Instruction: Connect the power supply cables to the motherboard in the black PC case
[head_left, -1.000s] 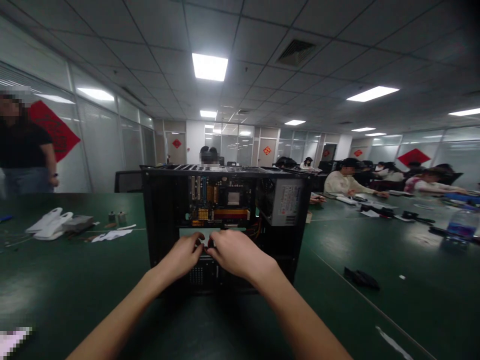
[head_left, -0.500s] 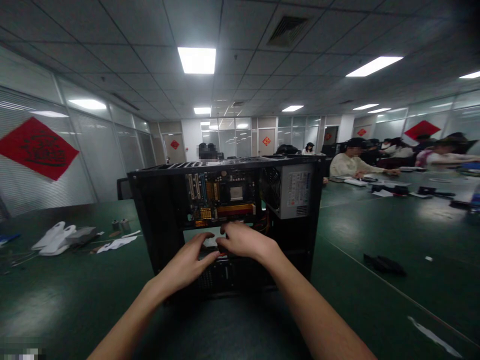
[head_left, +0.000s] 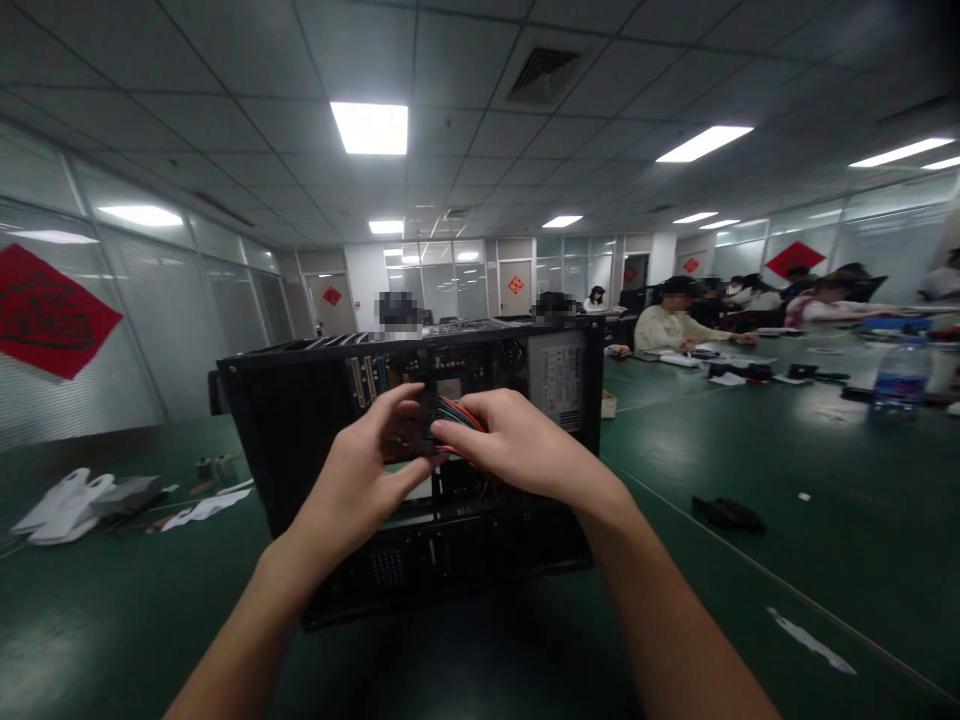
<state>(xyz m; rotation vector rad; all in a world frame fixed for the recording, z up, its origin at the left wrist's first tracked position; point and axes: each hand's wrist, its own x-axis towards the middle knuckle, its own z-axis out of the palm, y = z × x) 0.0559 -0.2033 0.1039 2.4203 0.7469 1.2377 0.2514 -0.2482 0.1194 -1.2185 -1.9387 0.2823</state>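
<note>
An opened black computer case [head_left: 259, 450] lies on the table in front of me, its inside facing me. My right hand [head_left: 525, 440] grips a bundle of coloured power cables [head_left: 459, 412], red, green and black wires among them. The cables end in a long black power connector [head_left: 427, 415]. Around its two ends are the thumb and fingertips of my left hand [head_left: 360, 460]. Behind both hands shows the motherboard [head_left: 450, 370], partly hidden, with pale slots at its left. The silver power supply [head_left: 559, 375] sits inside the case at upper right.
White plastic pieces [head_left: 64, 505] and paper [head_left: 206, 508] lie left on the green table [head_left: 675, 600]. At right are a black cloth-like item [head_left: 727, 513], a white strip [head_left: 810, 640] and a water bottle [head_left: 902, 375]. A person [head_left: 675, 320] sits further back.
Both hands have risen from the case's lower opening to in front of the motherboard. The coloured cables and connector now show between them. My view has turned slightly right.
</note>
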